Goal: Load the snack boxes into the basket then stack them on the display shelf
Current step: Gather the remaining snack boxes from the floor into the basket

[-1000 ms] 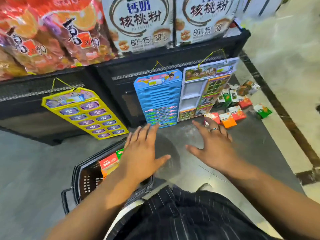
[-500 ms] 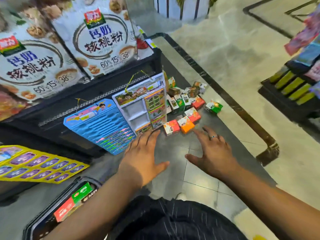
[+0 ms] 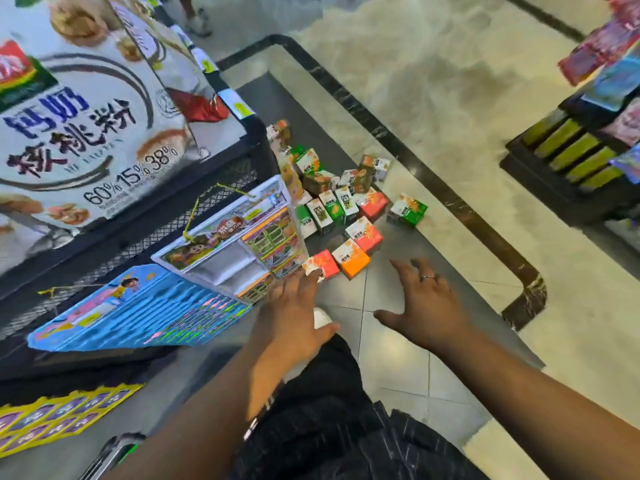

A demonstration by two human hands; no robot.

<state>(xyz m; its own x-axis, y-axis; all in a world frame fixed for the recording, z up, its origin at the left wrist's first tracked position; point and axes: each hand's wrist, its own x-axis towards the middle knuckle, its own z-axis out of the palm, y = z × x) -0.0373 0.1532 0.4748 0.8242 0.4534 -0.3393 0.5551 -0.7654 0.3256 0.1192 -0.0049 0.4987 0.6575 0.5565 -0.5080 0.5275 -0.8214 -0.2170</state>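
Observation:
Several small snack boxes (image 3: 346,206) in red, orange and green lie in a loose heap on the floor at the foot of the black display shelf (image 3: 194,202). My left hand (image 3: 294,313) stretches forward with straight fingers, its fingertips close to a red box (image 3: 323,263); an orange box (image 3: 353,259) lies right beside that one. My right hand (image 3: 422,303), with a ring on one finger, hovers spread over the floor just short of the heap and holds nothing. Only a corner of the basket (image 3: 114,452) shows at the bottom left edge.
Large walnut powder bags (image 3: 79,133) stand on the shelf at the left. Blue (image 3: 138,313), white (image 3: 235,244) and yellow (image 3: 52,417) hanging toy cards dangle from the shelf's front. Another shelf (image 3: 575,161) stands at the right. A person's feet (image 3: 197,19) show at the top.
My view has swung right and closer to the heap of boxes. Both hands have reached forward toward it, the left now near the red box. The basket has slid almost out of view.

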